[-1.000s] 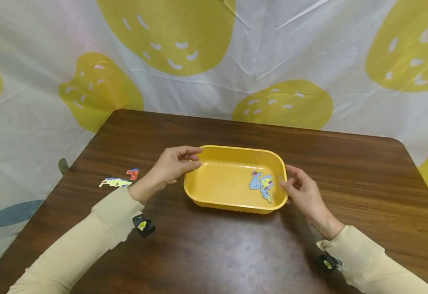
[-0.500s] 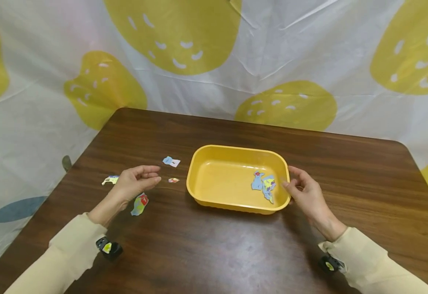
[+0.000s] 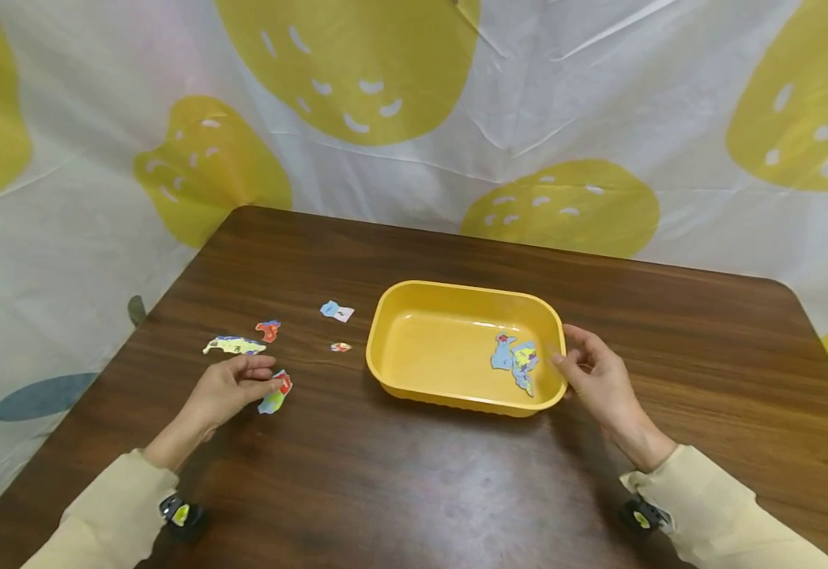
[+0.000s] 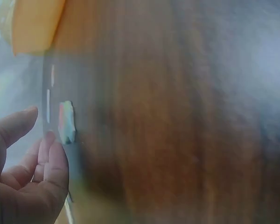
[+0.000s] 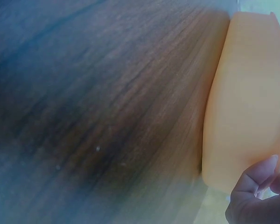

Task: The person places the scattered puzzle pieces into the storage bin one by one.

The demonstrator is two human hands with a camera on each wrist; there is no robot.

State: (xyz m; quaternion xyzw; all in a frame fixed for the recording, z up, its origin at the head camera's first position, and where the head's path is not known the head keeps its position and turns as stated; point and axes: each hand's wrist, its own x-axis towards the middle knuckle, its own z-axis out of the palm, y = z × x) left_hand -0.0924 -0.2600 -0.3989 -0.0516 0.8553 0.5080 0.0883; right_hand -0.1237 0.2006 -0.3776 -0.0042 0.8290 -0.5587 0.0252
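Note:
A yellow plastic tray (image 3: 428, 356) stands on the table, with flat, irregular puzzle-like pieces (image 3: 502, 353) in its right part. At the tray's right end my right hand (image 3: 602, 387) pinches the rim, thumb over the inner side and fingers outside. The right wrist view has that hand (image 5: 259, 196) against the tray's wall (image 5: 247, 93). Off to the left, my left hand (image 3: 225, 391) is close by a green, blue and red piece (image 3: 272, 401). In the left wrist view this piece (image 4: 67, 122) lies just past the fingertips, and thumb and fingers are spread apart.
Beyond the left hand lie a long pale-yellow piece (image 3: 235, 345) and a red-blue one (image 3: 269, 329). A blue-white piece (image 3: 336, 310) and a small red-yellow piece (image 3: 340, 347) lie left of the tray. A patterned curtain (image 3: 400, 182) hangs behind the brown table (image 3: 414, 490).
My left hand has moved from the tray's left rim leftward and nearer the body, down to the green, blue and red piece. My right hand stays at the tray's rim.

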